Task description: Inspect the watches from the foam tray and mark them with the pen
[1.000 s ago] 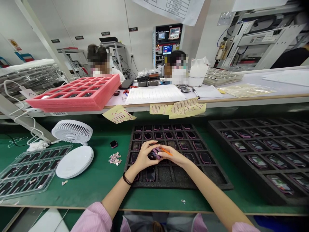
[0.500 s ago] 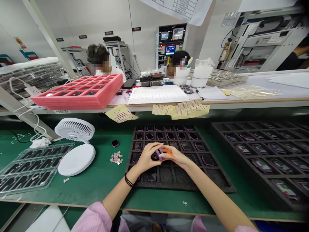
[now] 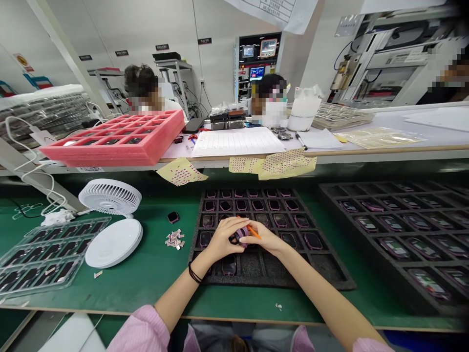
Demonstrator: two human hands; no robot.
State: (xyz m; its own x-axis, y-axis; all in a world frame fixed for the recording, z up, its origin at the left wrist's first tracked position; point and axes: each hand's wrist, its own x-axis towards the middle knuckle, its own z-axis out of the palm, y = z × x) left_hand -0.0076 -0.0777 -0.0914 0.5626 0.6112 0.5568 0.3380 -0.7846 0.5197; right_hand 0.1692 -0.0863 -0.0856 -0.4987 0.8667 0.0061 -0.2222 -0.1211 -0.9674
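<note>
Above the middle of a black foam tray (image 3: 256,276), my left hand (image 3: 225,239) is closed round a small purple watch case (image 3: 242,234). My right hand (image 3: 266,238) touches the same case from the other side and pinches a thin orange stick (image 3: 253,231) that slants across its fingers. Fingers cover much of the case. Several dark-screened watch cases with purple rims lie in the tray's compartments, one of them (image 3: 229,265) in the front row below my left hand.
Left of the tray are a single watch case (image 3: 173,217), small paper bits (image 3: 175,239), a white fan (image 3: 113,243) and a clear tray (image 3: 69,278). Another black tray (image 3: 366,254) stands at right. A shelf edge (image 3: 205,165) runs above; two people sit beyond it.
The view has shifted slightly. Both hands stay together round the case, and the orange stick has slid a little, its upper end now showing above the fingers.
</note>
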